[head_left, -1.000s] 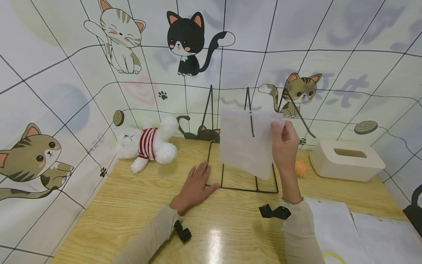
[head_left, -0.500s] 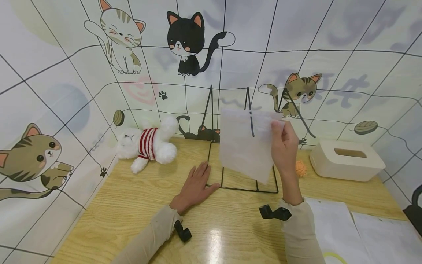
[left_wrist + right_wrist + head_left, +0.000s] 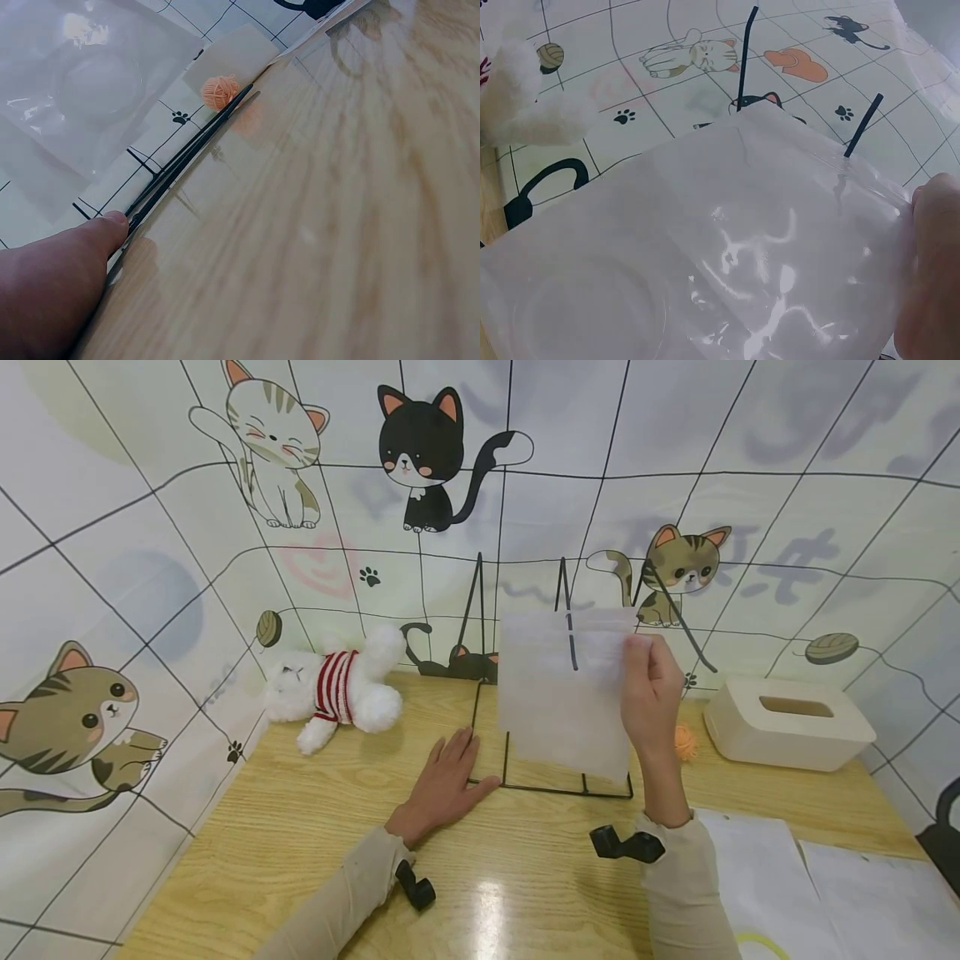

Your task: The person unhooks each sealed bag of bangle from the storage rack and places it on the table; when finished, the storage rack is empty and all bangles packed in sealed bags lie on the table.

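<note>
A translucent, frosted plastic bag [image 3: 562, 702] is up against a black wire rack [image 3: 555, 790], its top edge at the middle prong [image 3: 573, 647]. A faint round outline shows in the bag in both wrist views. My right hand [image 3: 654, 689] pinches the bag's right edge near the top, thumb in front. My left hand [image 3: 442, 781] lies flat with fingers spread over the left front of the rack's base. In the left wrist view the thumb of my left hand [image 3: 67, 262] touches the black base wire. How the bag's top meets the prong is not clear.
A white plush toy [image 3: 341, 689] in a striped shirt lies at the left. To the right are an orange yarn ball [image 3: 684, 742], a cream tissue box [image 3: 789, 727] and white bags [image 3: 765, 868], one showing a yellow ring. A cat-print backdrop [image 3: 555, 510] stands behind.
The bag's lower right corner has swung right and down, and the bag now hangs flatter and straighter. My right hand has shifted very slightly right; my left hand stays put.
</note>
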`<state>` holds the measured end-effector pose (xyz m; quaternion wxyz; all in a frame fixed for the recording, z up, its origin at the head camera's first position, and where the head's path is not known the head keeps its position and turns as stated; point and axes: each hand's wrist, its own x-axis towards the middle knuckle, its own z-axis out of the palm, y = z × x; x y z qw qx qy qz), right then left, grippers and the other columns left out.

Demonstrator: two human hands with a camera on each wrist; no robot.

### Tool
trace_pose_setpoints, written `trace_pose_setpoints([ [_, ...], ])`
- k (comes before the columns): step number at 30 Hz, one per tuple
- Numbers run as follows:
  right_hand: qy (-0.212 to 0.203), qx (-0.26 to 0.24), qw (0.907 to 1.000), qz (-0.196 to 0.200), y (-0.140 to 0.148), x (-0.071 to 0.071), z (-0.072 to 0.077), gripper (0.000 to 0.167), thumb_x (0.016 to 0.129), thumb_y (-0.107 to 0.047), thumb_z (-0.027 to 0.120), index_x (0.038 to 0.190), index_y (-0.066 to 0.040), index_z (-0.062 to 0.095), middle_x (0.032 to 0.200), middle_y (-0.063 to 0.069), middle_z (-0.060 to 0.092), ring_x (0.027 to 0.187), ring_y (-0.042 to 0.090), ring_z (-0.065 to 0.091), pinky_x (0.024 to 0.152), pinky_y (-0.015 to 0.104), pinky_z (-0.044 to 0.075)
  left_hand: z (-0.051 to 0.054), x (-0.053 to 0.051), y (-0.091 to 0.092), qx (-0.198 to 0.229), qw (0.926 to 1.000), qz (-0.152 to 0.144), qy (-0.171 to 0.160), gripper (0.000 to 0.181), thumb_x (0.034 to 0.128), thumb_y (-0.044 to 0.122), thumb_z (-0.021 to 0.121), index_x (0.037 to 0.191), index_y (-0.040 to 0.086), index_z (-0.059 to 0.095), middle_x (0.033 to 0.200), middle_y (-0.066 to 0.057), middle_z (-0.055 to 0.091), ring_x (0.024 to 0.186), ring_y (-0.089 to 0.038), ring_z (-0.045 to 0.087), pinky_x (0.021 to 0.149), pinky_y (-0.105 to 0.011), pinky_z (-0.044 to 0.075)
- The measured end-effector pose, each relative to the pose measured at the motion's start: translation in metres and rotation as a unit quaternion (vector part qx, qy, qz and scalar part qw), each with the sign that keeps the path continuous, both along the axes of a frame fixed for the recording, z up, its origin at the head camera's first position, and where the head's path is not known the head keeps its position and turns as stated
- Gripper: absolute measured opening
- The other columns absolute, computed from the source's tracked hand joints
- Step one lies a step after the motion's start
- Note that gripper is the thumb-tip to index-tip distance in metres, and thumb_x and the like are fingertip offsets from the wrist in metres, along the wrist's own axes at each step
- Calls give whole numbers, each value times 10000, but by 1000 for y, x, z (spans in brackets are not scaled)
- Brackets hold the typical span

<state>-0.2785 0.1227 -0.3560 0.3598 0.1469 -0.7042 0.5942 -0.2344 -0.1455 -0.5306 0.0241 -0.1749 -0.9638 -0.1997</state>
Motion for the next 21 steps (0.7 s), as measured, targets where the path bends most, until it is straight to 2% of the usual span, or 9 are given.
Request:
trace_pose_setpoints([
  [10, 47, -40, 9999, 100, 1, 2, 2, 285, 1048, -113, 478, 828, 64, 517, 640, -93, 343, 584, 71, 312, 549, 220, 242, -1, -1, 0, 37, 10000, 3, -8, 845, 1003, 624, 406, 1588, 45, 217, 1677, -124, 139, 1564, -243, 101, 1264, -492, 40],
  [17, 250, 12, 9996, 138, 2, 5, 5, 295, 1041, -97, 488, 838, 110, 545, 640, -106, 355, 579, 53, 320, 545, 214, 243, -1, 0, 0, 31, 10000, -1, -16, 846, 1002, 625, 408, 1591, 52, 210, 1679, -119, 132, 1564, -245, 95, 1264, -495, 43],
  [21, 232, 46, 9995, 186, 3, 7, 6, 302, 1039, -97, 498, 830, 117, 542, 645, -105, 352, 583, 58, 321, 548, 214, 243, -2, -1, 0, 12, 10000, 25, -22, 850, 1001, 632, 401, 1592, 53, 207, 1680, -112, 131, 1565, -236, 93, 1266, -488, 40],
])
